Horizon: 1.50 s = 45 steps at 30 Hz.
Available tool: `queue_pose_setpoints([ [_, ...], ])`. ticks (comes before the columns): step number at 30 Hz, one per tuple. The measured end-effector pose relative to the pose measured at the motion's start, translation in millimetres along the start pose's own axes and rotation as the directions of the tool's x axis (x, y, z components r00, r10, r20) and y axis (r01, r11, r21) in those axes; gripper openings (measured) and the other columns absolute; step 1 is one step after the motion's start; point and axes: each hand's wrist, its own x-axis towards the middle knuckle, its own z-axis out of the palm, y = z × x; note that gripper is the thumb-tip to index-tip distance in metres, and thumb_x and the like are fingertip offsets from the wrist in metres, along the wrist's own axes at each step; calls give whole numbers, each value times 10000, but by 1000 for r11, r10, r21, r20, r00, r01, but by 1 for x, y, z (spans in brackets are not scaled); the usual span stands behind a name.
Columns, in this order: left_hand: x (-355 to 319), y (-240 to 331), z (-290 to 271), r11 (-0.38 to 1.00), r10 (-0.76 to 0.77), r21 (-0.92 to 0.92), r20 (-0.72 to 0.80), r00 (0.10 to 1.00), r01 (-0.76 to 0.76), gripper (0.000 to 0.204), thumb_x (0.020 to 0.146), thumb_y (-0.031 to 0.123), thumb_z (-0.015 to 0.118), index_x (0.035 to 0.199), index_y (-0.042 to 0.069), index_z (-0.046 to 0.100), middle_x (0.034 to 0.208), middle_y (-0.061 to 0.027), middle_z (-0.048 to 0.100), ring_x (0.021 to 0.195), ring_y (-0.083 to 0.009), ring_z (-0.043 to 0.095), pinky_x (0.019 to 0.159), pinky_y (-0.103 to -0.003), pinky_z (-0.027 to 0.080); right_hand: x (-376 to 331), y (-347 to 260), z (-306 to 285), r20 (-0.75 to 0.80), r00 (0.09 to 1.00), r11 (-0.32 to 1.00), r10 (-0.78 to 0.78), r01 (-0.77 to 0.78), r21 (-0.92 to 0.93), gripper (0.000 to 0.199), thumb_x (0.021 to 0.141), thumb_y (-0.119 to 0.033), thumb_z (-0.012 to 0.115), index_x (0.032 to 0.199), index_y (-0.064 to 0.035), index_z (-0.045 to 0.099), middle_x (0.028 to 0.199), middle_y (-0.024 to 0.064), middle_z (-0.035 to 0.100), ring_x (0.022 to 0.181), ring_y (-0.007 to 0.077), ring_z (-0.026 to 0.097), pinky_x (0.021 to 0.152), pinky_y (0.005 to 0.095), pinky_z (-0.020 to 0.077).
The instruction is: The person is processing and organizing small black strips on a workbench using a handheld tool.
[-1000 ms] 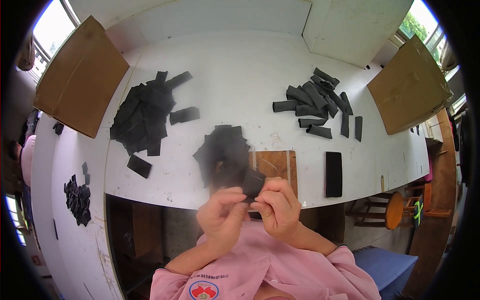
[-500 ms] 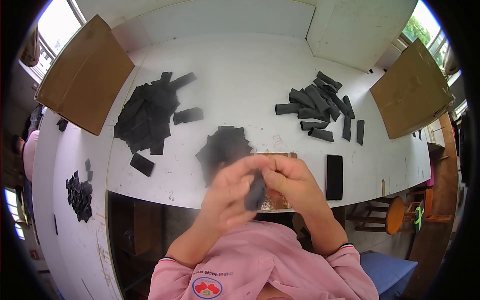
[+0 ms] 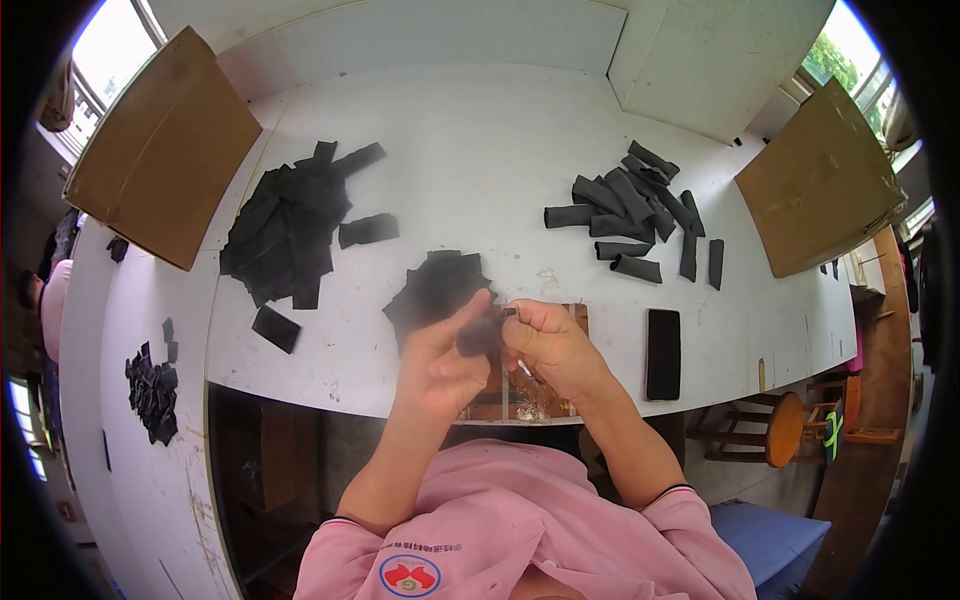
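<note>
My left hand (image 3: 438, 368) is closed around a small dark fabric piece (image 3: 478, 338), its thumb pointing up along it. Pinched fingers of my right hand (image 3: 555, 348) hold the piece's right end, where a narrow dark bit shows between the fingertips. Both hands hover over a worn brown board (image 3: 580, 320) at the table's near edge. Just beyond my left hand lies a stack of flat black fabric pieces (image 3: 438, 280), partly covered by that hand and hazy.
A large pile of flat black pieces (image 3: 285, 225) lies left; rolled black tubes (image 3: 620, 200) lie right. A black phone-like slab (image 3: 663, 355) rests near the right front edge. Cardboard boxes (image 3: 165, 145) (image 3: 822, 180) flank the white table (image 3: 470, 150). A wooden stool (image 3: 785, 428) stands at right.
Both hands have moved slightly farther from my body, with the dark piece now higher and further left. More of the brown board shows beneath them.
</note>
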Motion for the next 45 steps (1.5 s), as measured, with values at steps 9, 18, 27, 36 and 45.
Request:
queue_pose_setpoints([
  [9,-4,5,10,998,16,55,0,1000,-16,193,852,25,405,1005,-24,513,570,4,443,340,-60,312,332,-169,338,2,-17,2,-15,1000,998,-8,7,-68,223,845,-240,508,702,-69,497,622,-30,447,558,58,417,538,198,355],
  [18,0,7,-5,927,81,360,78,994,-104,294,850,63,443,1122,-49,450,619,-17,470,380,-50,336,386,-173,351,10,6,-11,-74,996,999,41,-42,-9,160,845,-157,504,729,-47,512,662,-11,480,602,71,436,583,217,384],
  [27,-37,-41,31,-31,443,942,312,840,-334,180,832,-17,475,968,33,582,815,-43,541,559,-45,489,466,-154,399,-24,-27,22,79,781,546,-619,500,-672,83,779,-61,562,779,-6,499,824,131,545,624,199,527,541,265,436],
  [36,-41,-47,29,127,502,847,394,770,-516,175,820,-53,469,991,-27,492,848,-103,553,464,-49,442,395,-172,375,-36,-37,31,-4,843,623,-537,394,-675,97,774,-61,571,774,2,497,779,106,539,605,180,514,535,254,416],
  [45,-13,-5,-22,970,46,243,-197,979,4,269,841,69,456,1086,-41,444,659,-26,492,341,-49,301,325,-166,297,-11,30,-12,-134,980,984,147,-159,-85,173,825,-180,515,733,-33,501,600,-5,467,531,64,421,463,205,343],
])
